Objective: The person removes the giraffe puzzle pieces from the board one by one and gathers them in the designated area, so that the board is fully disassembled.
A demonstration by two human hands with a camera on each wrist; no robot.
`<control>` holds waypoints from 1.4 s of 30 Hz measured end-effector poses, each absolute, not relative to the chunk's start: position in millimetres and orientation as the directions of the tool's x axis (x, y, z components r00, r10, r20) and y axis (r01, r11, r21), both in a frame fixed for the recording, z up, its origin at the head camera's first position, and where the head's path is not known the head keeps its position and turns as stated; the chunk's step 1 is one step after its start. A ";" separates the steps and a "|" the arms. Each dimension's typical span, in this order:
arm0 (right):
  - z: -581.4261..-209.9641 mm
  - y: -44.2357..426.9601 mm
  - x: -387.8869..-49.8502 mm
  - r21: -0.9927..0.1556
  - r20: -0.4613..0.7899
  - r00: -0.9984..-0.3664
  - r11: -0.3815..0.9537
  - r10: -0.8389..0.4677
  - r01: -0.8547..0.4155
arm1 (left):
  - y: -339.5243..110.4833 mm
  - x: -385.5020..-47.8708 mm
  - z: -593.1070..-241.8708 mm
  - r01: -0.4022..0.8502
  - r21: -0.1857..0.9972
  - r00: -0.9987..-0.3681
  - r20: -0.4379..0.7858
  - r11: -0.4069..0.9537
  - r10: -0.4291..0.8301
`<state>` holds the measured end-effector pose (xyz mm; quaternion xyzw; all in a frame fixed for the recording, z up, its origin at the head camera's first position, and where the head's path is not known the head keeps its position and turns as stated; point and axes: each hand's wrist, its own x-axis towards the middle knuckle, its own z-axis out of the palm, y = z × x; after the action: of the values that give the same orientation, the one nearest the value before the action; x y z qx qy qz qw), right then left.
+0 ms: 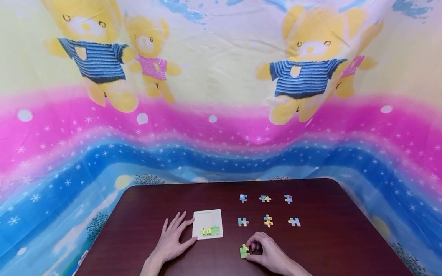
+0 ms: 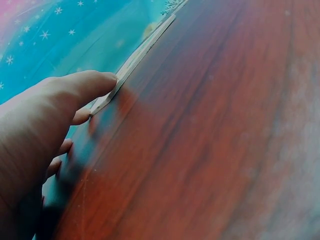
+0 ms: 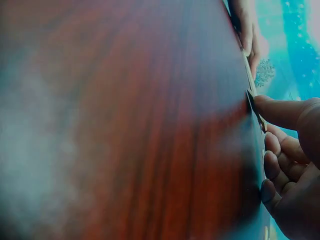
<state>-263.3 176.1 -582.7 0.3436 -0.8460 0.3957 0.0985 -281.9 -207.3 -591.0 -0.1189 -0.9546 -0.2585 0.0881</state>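
In the head view, a square white puzzle tray (image 1: 207, 215) lies left of the table's middle, with green and yellow pieces (image 1: 210, 230) along its lower part. My left hand (image 1: 172, 235) lies at the tray's left side, fingers spread, thumb and index fingertip touching its edge. The left wrist view shows the thumb (image 2: 95, 82) against the tray's rim (image 2: 145, 47). With thumb and index finger, my right hand (image 1: 267, 251) pinches a green and yellow puzzle piece (image 1: 244, 252) right of the tray. In the right wrist view the piece (image 3: 257, 111) appears edge-on, slightly tilted.
Several loose puzzle pieces lie in two rows beyond my right hand, among them a yellow one (image 1: 268, 220) and a blue one (image 1: 294, 222). The dark wooden table (image 1: 155, 203) has rounded far corners. A cloth with printed bears (image 1: 214, 153) hangs behind it.
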 end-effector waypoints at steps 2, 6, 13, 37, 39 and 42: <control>-583.2 177.0 -262.2 -0.591 0.450 -0.730 0.442 -0.513 -0.675 | -207.2 -282.1 -590.4 0.272 0.475 -0.956 0.231 0.837 0.180; -585.2 178.9 -261.3 -0.581 0.465 -0.717 0.432 -0.519 -0.690 | -207.4 -282.5 -591.1 0.276 0.473 -0.955 0.231 0.837 0.184; -582.3 177.8 -264.5 -0.596 0.445 -0.723 0.427 -0.529 -0.680 | -208.1 -282.7 -591.9 0.285 0.469 -0.951 0.245 0.836 0.186; -622.5 66.8 -367.6 -0.579 0.262 -0.706 0.478 -0.658 -0.661 | -208.3 -282.9 -592.9 0.286 0.464 -0.950 0.251 0.838 0.186; -631.6 60.5 -373.2 -0.551 0.236 -0.724 0.524 -0.648 -0.649 | -207.8 -282.4 -592.2 0.287 0.465 -0.950 0.249 0.837 0.187; -635.2 53.0 -375.0 -0.535 0.222 -0.742 0.557 -0.633 -0.635 | -207.9 -282.0 -591.2 0.293 0.463 -0.947 0.259 0.837 0.188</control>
<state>-375.0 53.0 -635.2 0.3593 -0.8823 0.3039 0.0022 -282.0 -207.9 -591.2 -0.1262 -0.9528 -0.2565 0.1019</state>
